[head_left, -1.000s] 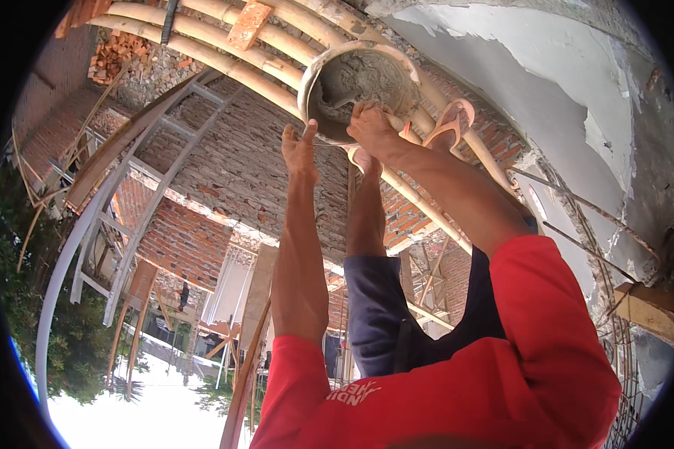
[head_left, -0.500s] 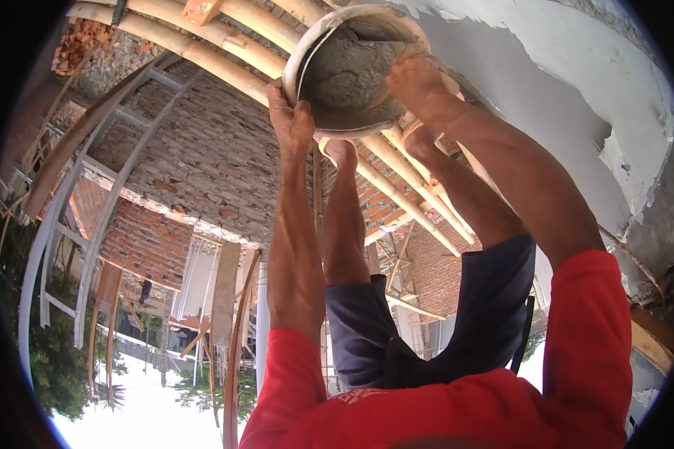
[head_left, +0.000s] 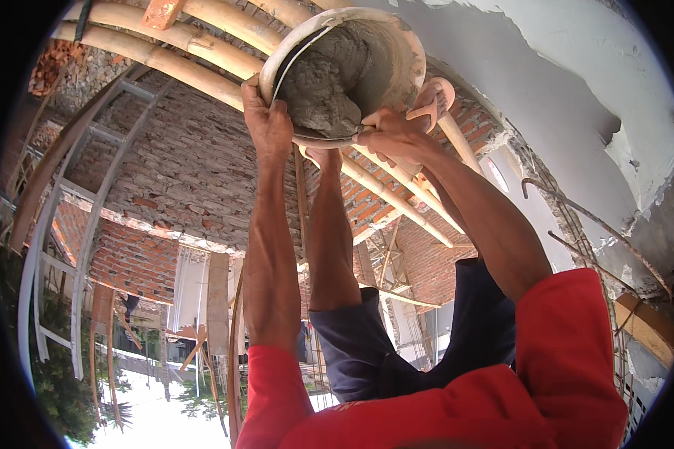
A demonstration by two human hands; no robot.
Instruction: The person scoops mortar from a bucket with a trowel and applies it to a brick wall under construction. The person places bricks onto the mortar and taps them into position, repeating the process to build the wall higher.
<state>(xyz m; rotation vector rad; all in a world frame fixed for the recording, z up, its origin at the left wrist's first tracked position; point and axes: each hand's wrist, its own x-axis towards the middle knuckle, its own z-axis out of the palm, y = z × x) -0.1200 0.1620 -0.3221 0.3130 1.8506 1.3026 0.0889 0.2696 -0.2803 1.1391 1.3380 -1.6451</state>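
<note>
We note mortar (head_left: 322, 86) hiding the bucket's (head_left: 398, 63) bottom. Left hand (head_left: 269, 120) and right hand (head_left: 394, 136) keep their grip clamped on its rim, the right now nearer the left.

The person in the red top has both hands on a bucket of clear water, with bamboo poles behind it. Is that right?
Not quite: the head view shows thick grey paste in the bucket, not clear water. The rest stands: the left hand and right hand are both on it, with bamboo poles behind.
</note>
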